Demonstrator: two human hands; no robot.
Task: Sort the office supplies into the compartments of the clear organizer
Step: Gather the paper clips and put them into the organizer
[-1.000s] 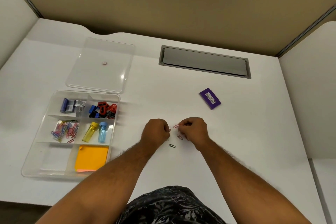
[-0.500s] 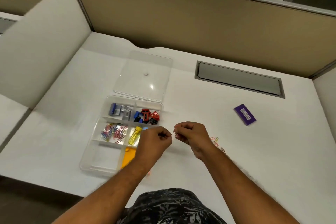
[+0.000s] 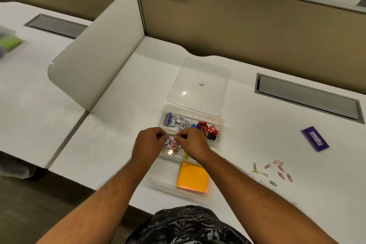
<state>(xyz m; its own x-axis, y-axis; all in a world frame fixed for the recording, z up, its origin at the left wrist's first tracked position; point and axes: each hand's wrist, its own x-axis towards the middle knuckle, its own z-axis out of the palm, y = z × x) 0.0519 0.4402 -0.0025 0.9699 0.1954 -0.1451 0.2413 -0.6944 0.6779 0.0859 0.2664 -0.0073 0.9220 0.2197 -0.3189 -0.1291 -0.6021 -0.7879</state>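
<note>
The clear organizer point(image 3: 221, 123) lies on the white desk. Its back compartments hold staple boxes point(image 3: 170, 119) and red, blue and black sharpeners point(image 3: 208, 129). An orange sticky-note pad point(image 3: 193, 179) fills the front right compartment. My left hand point(image 3: 147, 144) and my right hand point(image 3: 191, 144) hover side by side over the compartment with the coloured paper clips point(image 3: 172, 145), fingers pinched together; whatever is between the fingertips is too small and blurred to make out. Several loose paper clips point(image 3: 274, 171) lie scattered on the desk to the right.
The organizer's clear lid point(image 3: 200, 85) lies flat behind it. A purple box point(image 3: 315, 138) sits at the far right. A grey cable hatch point(image 3: 309, 98) is set into the desk. A white divider panel point(image 3: 95, 49) stands to the left.
Both hands moved left from the loose clips on the desk to above the organizer's paper clip compartment. The view swung left with them.
</note>
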